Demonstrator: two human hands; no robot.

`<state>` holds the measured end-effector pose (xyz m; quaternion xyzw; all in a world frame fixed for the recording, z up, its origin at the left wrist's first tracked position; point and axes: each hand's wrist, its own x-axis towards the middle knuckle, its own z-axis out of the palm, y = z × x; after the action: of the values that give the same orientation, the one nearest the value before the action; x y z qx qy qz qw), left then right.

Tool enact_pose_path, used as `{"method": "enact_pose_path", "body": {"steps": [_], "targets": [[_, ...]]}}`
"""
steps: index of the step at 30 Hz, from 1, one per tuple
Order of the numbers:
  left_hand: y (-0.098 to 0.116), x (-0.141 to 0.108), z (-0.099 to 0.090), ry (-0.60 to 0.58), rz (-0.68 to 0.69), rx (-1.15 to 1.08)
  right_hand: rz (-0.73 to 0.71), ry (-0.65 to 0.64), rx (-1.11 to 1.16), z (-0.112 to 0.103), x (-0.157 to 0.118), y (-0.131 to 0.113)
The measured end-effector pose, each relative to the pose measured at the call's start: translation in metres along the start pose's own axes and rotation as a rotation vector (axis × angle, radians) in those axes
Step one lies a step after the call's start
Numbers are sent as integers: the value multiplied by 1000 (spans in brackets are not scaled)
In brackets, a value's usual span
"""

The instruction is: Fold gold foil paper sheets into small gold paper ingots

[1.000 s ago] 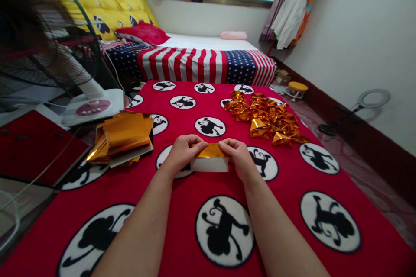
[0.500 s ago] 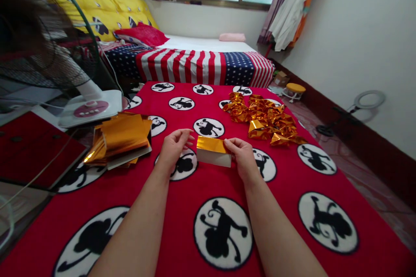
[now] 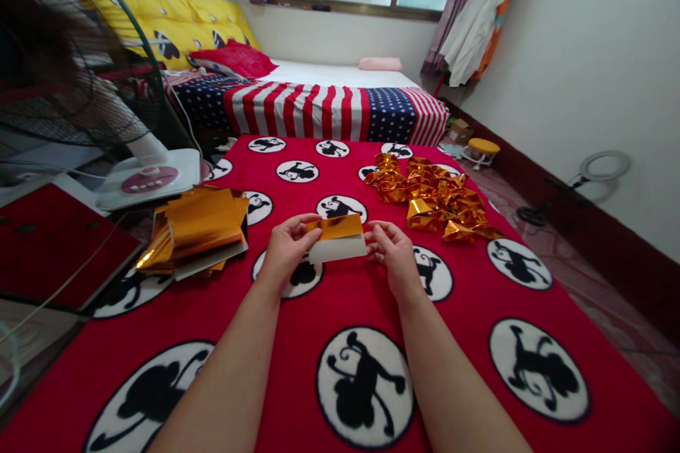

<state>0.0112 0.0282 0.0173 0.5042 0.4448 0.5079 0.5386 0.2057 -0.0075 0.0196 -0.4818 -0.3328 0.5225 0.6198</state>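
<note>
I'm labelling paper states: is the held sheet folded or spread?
Folded: the sheet in the left hand shows gold and white bands meeting along a straight edge.

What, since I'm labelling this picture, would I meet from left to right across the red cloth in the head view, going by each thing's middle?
Stack of gold sheets → left hand → gold-and-white piece → right hand → heap of shiny gold pieces.
</note>
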Motion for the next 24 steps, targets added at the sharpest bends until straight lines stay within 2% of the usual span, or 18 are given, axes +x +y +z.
{"method": "enact_pose_path", "body": {"steps": [4, 14, 17, 24], "targets": [[2, 1, 0, 32, -44, -17, -32, -41, -32, -1, 0, 3], [2, -1, -3, -28, -184, -11, -130, -64, -151, -2, 4, 12], [3, -1, -2, -51, -186, 32, -147, -105, -198, -1, 4, 11], [9, -1, -3, -171, -152, 84, -127, -95, -255, -2, 3, 12]]}}
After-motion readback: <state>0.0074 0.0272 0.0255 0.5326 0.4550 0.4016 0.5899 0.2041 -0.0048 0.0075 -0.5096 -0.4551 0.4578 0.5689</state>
